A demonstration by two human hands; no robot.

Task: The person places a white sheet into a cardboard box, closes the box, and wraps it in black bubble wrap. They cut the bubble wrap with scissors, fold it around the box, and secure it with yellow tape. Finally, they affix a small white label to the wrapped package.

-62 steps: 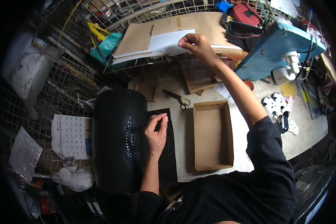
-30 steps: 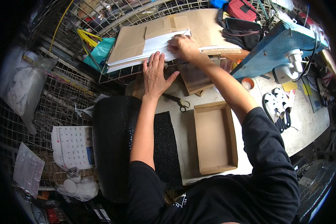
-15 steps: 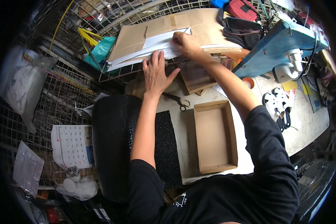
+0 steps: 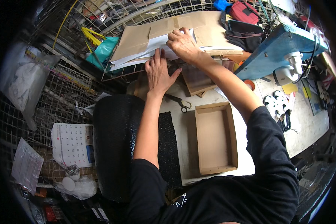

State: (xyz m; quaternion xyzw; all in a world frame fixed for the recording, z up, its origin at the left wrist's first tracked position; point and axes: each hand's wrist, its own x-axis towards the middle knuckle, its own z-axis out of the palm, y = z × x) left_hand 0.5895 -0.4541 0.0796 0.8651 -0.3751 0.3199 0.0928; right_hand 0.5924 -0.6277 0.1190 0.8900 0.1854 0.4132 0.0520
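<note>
My right hand (image 4: 183,45) is closed, its fingers curled over white paper sheets (image 4: 156,44) on a rack at the far side. Its fingertips are partly hidden, but they appear to grip the paper. My left hand (image 4: 159,72) is open, with fingers spread and their tips at the near edge of the same sheets. Large brown paper pieces (image 4: 211,31) lie under and behind the white ones. Below both hands, an open, shallow cardboard box (image 4: 214,140) rests on the table, with scissors (image 4: 183,104) to its left.
A black bubble wrap roll (image 4: 114,149) lies left of the box, its loose end on the table. A blue panel (image 4: 272,56) bearing a white fixture (image 4: 285,74) juts in at right. Wire mesh (image 4: 56,93) lines the left. A red bag (image 4: 244,12) sits at the back.
My right hand has shifted slightly left and turned, with its knuckles raised higher over the white sheets. The left hand stays at the paper's edge. The whole view has shifted a little.
</note>
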